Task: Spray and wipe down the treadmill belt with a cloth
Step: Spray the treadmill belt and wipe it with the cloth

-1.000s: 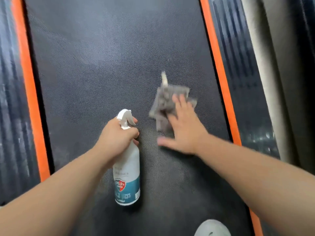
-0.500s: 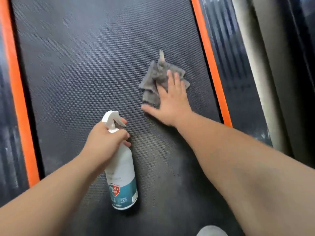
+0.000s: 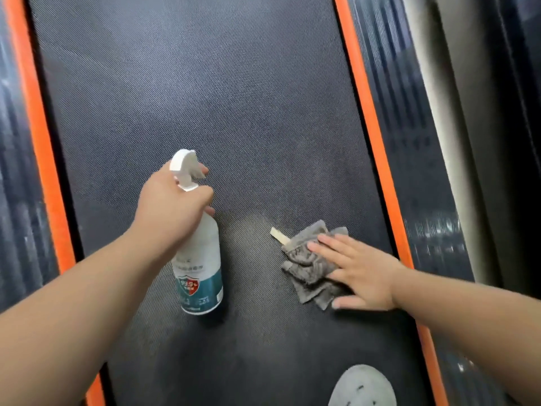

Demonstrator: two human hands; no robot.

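The dark textured treadmill belt [image 3: 205, 98] fills the view between two orange side strips. My left hand [image 3: 171, 206] grips the neck of a white spray bottle [image 3: 197, 273] with a teal label, a finger on the trigger, nozzle pointing up the belt. A crumpled grey cloth [image 3: 310, 265] with a pale tag lies on the belt at the right. My right hand [image 3: 360, 271] presses flat on the cloth with straight fingers, close to the right orange strip [image 3: 369, 118].
The left orange strip [image 3: 38, 136] and the black ribbed side rails [image 3: 409, 112] border the belt. A grey shoe toe [image 3: 361, 386] stands on the belt at the bottom right. A pale wall or floor strip runs beyond the right rail.
My right hand has dragged the cloth back down the belt toward me and toward the right edge. The left hand with the bottle has kept its grip and place.
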